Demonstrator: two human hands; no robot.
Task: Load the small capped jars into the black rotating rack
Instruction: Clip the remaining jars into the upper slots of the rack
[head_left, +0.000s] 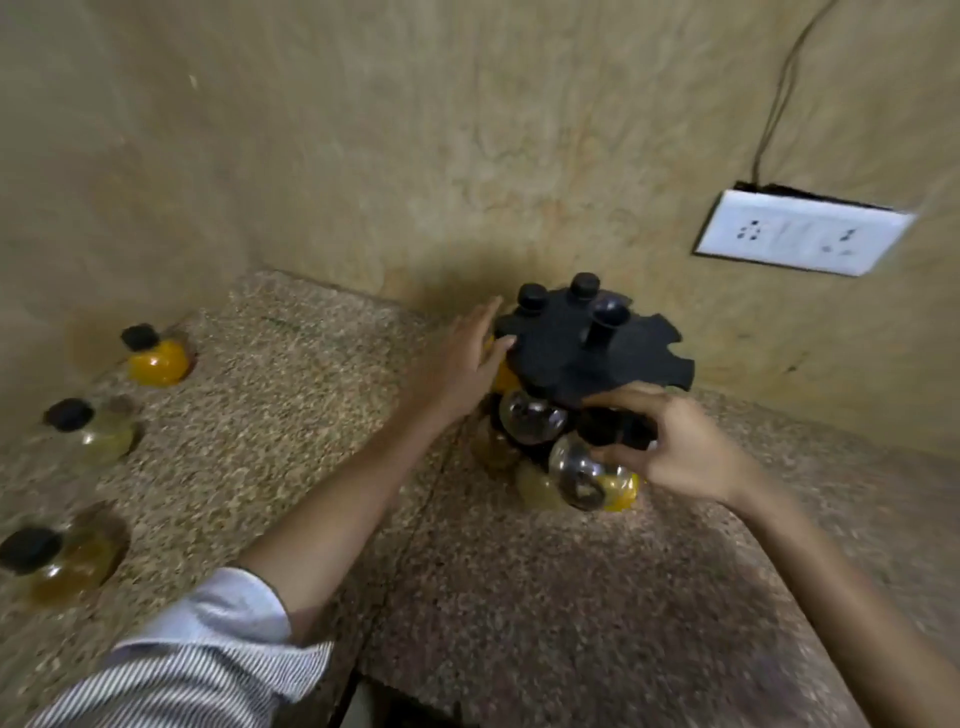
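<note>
The black rotating rack (571, 358) stands in the counter's back corner, with jar caps poking through its top disc and several round jars hanging beneath. My left hand (467, 358) rests flat against the rack's left edge, fingers apart. My right hand (670, 447) pinches the black cap of a clear jar (582, 473) with dark contents at the rack's lower tier, front right. Three loose capped jars stand at the far left: an orange one (156, 358), a pale one (96, 431) and an amber one (57, 561).
The speckled stone counter (519, 597) has a seam down its middle and a front edge near the bottom. Tan walls meet behind the rack. A white socket plate (800, 234) with a cable above it hangs on the right wall.
</note>
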